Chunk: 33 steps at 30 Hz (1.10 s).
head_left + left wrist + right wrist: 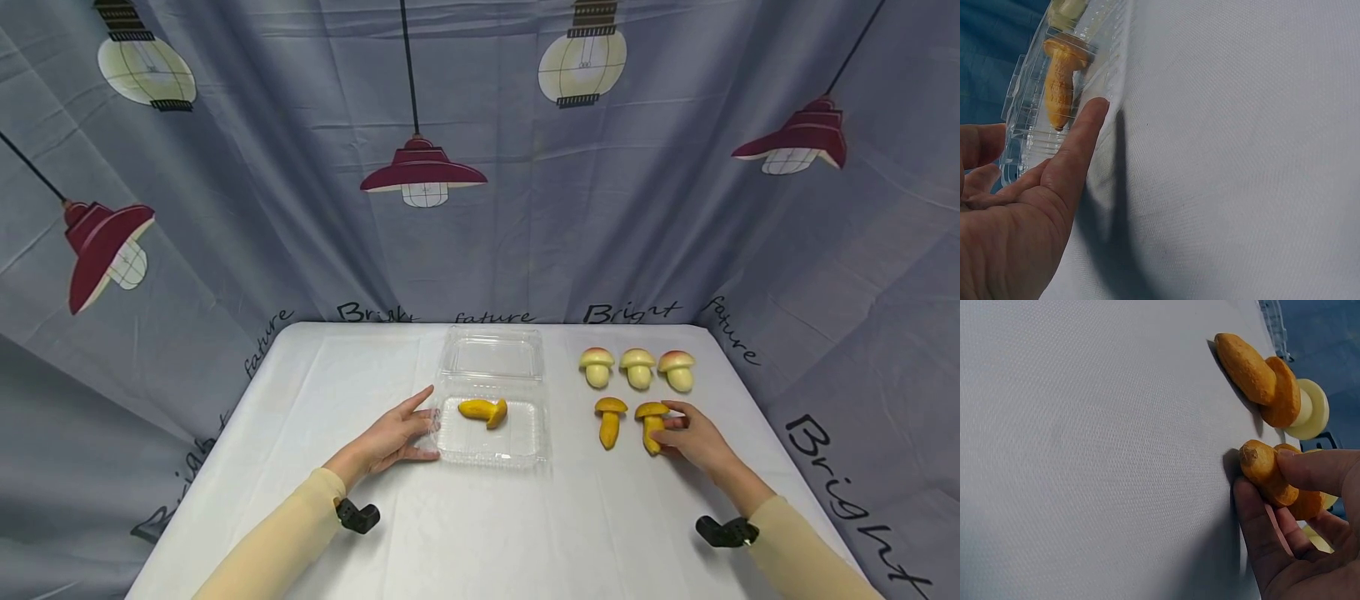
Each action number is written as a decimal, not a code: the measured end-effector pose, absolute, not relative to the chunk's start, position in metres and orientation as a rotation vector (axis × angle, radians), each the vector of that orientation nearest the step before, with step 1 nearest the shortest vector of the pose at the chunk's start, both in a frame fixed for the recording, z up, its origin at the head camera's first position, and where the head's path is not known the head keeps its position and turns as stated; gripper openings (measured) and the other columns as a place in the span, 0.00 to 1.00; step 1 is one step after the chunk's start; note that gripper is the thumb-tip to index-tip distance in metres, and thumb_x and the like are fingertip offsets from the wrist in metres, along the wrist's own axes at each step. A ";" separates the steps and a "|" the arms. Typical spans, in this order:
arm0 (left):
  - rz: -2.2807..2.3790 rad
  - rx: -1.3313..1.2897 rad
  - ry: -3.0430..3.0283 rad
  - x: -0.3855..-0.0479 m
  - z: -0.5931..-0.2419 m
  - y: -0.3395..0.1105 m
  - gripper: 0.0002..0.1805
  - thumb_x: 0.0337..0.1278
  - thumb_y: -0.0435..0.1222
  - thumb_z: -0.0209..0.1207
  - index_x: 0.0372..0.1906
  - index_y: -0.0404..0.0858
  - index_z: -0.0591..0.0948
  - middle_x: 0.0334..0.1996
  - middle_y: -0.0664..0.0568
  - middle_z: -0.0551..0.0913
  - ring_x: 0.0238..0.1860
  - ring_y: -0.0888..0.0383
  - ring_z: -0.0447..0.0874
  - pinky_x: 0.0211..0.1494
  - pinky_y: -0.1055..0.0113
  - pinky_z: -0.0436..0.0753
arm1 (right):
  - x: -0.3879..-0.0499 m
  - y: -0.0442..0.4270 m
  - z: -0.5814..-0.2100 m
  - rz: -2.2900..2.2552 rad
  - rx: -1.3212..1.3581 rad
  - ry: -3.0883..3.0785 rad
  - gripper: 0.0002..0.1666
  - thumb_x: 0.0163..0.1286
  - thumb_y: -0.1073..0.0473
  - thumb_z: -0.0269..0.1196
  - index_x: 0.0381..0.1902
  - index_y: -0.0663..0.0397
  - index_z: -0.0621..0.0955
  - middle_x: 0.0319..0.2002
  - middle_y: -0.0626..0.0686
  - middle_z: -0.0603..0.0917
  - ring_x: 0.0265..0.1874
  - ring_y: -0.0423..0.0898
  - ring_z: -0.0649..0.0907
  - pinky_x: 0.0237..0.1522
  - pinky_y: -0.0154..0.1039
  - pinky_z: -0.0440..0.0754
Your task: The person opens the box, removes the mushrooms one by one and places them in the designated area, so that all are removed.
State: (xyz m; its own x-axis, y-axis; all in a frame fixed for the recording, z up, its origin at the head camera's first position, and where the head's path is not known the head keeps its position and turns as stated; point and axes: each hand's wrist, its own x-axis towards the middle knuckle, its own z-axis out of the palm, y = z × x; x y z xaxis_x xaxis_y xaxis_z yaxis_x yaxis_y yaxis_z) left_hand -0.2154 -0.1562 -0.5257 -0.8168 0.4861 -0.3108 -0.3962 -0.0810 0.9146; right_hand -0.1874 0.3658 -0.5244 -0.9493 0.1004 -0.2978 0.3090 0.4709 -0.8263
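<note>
My right hand [697, 437] pinches a yellow-orange mushroom [1265, 472] at the right end of the front row, thumb on one side of the stem and fingers on the other. Left of it lies a matching mushroom [610, 422]. My left hand [392, 435] rests at the left side of a clear plastic box [491, 457], its fingers extended along the wall. One yellow-orange mushroom [483, 410] lies on its side in the box's base. Its lid [491, 354] is folded back, away from me.
Three pale mushrooms with reddish-yellow caps, the middle one [637, 368] among them, form a row behind the yellow-orange pair. A white cloth covers the table [480, 533]. Behind its far edge hangs a grey-blue curtain [480, 258] printed with lamps.
</note>
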 end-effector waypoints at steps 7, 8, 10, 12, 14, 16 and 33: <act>1.948 0.093 1.618 -0.216 -0.526 -0.156 0.39 0.79 0.27 0.46 0.84 0.53 0.47 0.80 0.33 0.45 0.74 0.32 0.59 0.57 0.45 0.85 | -0.188 0.366 -0.526 -1.472 0.380 2.499 0.47 0.70 0.66 0.67 0.77 0.70 0.55 0.52 0.66 0.70 0.45 0.54 0.79 0.41 0.39 0.90; 1.947 0.095 1.619 -0.216 -0.526 -0.156 0.39 0.79 0.27 0.46 0.84 0.53 0.47 0.80 0.32 0.46 0.73 0.32 0.60 0.57 0.45 0.85 | -0.188 0.366 -0.526 -1.472 0.379 2.500 0.47 0.70 0.66 0.67 0.77 0.70 0.55 0.53 0.67 0.70 0.45 0.55 0.79 0.41 0.39 0.90; 1.947 0.097 1.620 -0.216 -0.526 -0.156 0.39 0.79 0.27 0.46 0.84 0.53 0.47 0.80 0.32 0.46 0.73 0.32 0.61 0.57 0.45 0.85 | -0.188 0.365 -0.527 -1.471 0.379 2.502 0.47 0.70 0.66 0.67 0.77 0.70 0.55 0.53 0.67 0.69 0.45 0.55 0.80 0.41 0.39 0.90; 1.950 0.097 1.619 -0.216 -0.526 -0.156 0.39 0.79 0.26 0.46 0.84 0.53 0.47 0.80 0.32 0.46 0.72 0.32 0.61 0.56 0.45 0.85 | -0.188 0.365 -0.527 -1.466 0.377 2.509 0.47 0.70 0.65 0.67 0.77 0.70 0.55 0.52 0.66 0.70 0.45 0.55 0.80 0.40 0.39 0.90; 1.952 0.097 1.619 -0.215 -0.526 -0.156 0.39 0.79 0.26 0.45 0.84 0.53 0.47 0.80 0.32 0.46 0.73 0.31 0.60 0.56 0.44 0.85 | -0.188 0.365 -0.527 -1.457 0.376 2.518 0.47 0.70 0.65 0.67 0.77 0.70 0.55 0.51 0.66 0.70 0.45 0.55 0.80 0.40 0.38 0.90; 1.953 0.097 1.619 -0.215 -0.526 -0.156 0.39 0.79 0.26 0.45 0.84 0.53 0.47 0.80 0.32 0.46 0.74 0.32 0.58 0.57 0.44 0.85 | -0.187 0.364 -0.527 -1.448 0.376 2.524 0.47 0.69 0.65 0.68 0.77 0.70 0.55 0.50 0.65 0.70 0.44 0.55 0.79 0.39 0.38 0.90; 1.947 0.101 1.617 -0.214 -0.524 -0.156 0.39 0.79 0.26 0.45 0.85 0.52 0.46 0.81 0.33 0.44 0.76 0.32 0.54 0.57 0.45 0.85 | -0.185 0.366 -0.530 -1.444 0.353 2.541 0.48 0.70 0.64 0.68 0.78 0.68 0.55 0.51 0.66 0.71 0.41 0.53 0.81 0.39 0.40 0.90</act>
State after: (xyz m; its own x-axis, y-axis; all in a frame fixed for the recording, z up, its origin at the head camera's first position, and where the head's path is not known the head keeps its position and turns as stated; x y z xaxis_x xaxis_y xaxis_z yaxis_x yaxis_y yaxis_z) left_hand -0.2143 -0.1558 -0.5244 -0.8174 0.4858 -0.3097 -0.3936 -0.0782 0.9160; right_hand -0.1854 0.3661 -0.5296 -0.9522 0.1088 -0.2856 0.3010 0.4950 -0.8151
